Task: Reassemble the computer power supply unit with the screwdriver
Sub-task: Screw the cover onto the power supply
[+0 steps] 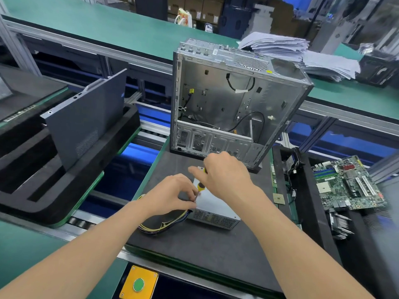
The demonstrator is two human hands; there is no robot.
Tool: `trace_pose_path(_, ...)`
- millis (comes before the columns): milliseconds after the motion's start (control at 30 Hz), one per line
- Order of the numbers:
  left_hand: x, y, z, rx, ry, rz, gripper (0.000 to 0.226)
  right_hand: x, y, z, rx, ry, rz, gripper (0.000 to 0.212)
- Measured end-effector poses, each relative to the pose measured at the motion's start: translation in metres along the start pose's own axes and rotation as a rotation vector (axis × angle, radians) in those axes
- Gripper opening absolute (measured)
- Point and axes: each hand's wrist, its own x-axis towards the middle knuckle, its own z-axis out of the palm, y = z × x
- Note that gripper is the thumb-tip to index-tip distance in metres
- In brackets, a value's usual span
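Centrally, on a dark mat (194, 240), the power supply unit (212, 203) lay flat, its cable bundle (164, 224) trailing left. The right hand (224, 174) gripped the screwdriver (200, 186) by its handle, while the left hand (170, 196) pinched the shaft at the unit's near corner. Behind stood an open computer case (233, 98). A side panel (86, 117) leaned in a foam tray (43, 190) at left, a motherboard (349, 184) lay at right, and papers (280, 45) were stacked on the green bench (108, 26) beyond.
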Motion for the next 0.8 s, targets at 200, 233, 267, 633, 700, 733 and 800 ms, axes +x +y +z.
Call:
trace_pose_path(200,-0.001,-0.001,-0.002,-0.007,-0.009,-0.065,0.021,-0.01,0.013,-0.025,-0.136,-0.202,-0.635,0.01)
trace_pose_path(233,-0.001,-0.001,-0.001,-0.019,-0.007,-0.061,0.02,-0.009,0.014,-0.025,-0.136,-0.228,-0.644,0.018)
trace_pose_path(267,-0.001,-0.002,-0.001,-0.023,-0.005,-0.057,0.018,-0.007,0.013,-0.024,-0.122,-0.243,-0.628,0.021)
trace_pose_path(633,-0.001,-0.002,0.001,-0.008,0.001,-0.003,0.009,0.003,0.003,0.005,0.032,0.074,0.128,0.061)
trace_pose_path(700,0.0,-0.003,0.001,-0.033,-0.002,-0.017,0.01,0.001,0.003,0.001,0.001,0.073,0.052,0.064)
trace_pose_path(733,0.001,-0.003,0.0,-0.042,-0.007,-0.024,0.011,0.0,0.005,-0.001,-0.009,0.05,-0.04,0.06)
trace_pose_path(800,0.002,-0.002,0.0,-0.036,-0.017,-0.036,0.015,-0.003,0.009,-0.01,-0.066,-0.041,-0.316,0.034)
